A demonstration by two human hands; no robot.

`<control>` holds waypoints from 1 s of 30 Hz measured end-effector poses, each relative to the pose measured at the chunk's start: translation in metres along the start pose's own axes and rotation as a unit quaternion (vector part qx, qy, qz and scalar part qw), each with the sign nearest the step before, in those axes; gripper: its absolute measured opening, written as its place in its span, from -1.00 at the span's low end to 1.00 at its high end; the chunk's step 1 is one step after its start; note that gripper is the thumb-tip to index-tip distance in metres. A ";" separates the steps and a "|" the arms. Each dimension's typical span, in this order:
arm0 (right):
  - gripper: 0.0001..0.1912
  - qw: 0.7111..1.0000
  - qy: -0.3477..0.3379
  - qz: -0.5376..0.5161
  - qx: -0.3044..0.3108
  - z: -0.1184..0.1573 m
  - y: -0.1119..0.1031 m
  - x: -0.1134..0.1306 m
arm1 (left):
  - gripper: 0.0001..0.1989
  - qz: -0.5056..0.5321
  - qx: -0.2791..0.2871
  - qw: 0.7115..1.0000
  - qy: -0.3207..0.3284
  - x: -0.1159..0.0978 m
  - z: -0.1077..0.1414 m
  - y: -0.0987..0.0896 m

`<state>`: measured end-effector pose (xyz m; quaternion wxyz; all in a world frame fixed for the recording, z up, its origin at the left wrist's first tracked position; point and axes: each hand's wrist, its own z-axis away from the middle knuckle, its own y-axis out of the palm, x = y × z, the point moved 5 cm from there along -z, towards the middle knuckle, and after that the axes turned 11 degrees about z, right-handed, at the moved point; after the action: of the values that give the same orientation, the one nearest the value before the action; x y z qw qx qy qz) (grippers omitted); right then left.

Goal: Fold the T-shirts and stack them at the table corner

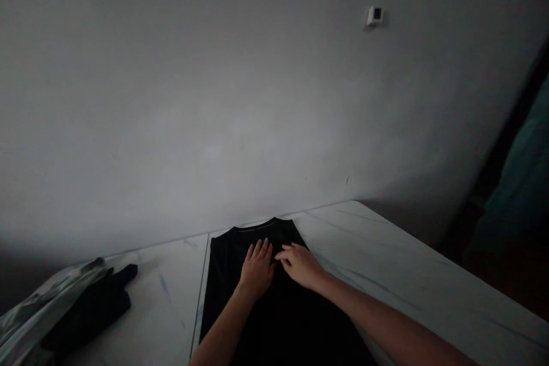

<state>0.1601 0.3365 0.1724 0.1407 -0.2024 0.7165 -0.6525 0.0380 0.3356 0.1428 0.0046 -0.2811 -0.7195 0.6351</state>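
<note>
Beneath the left grip, laid flat with nothing clasped, and the right grip, loosely curled, whose hold cannot be told, a garment is spread on the worktop, black and smooth, its neckline toward the wall

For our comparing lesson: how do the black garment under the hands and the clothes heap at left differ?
The black garment lies spread out; the clothes heap is crumpled. The garment looks nearly all dark; the heap mixes dark and pale cloth. The left hand and right hand are on the garment, not the heap. Garment and heap share the pale, veined tabletop.
</note>
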 end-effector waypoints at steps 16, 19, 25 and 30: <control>-0.87 0.999 0.015 0.025 0.015 -0.091 0.004 0.042 | -0.02 -0.021 0.027 0.979 -0.203 0.090 0.043 -0.031; -0.90 0.999 0.023 0.032 0.011 -0.091 0.005 0.039 | 0.01 -0.012 0.027 0.977 -0.210 0.090 0.044 -0.027; -0.84 0.998 0.029 0.041 -0.029 -0.087 0.003 0.060 | -0.29 0.023 -0.040 0.981 -0.187 0.105 0.039 -0.034; -0.76 0.998 0.043 0.029 -0.034 -0.097 0.017 0.083 | -0.56 0.030 -0.116 0.966 -0.227 0.145 0.028 -0.059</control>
<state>0.0398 0.3830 0.1708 0.1217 -0.1583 0.7489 -0.6318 -0.1176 0.3673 0.1405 -0.2109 -0.1492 -0.7618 0.5940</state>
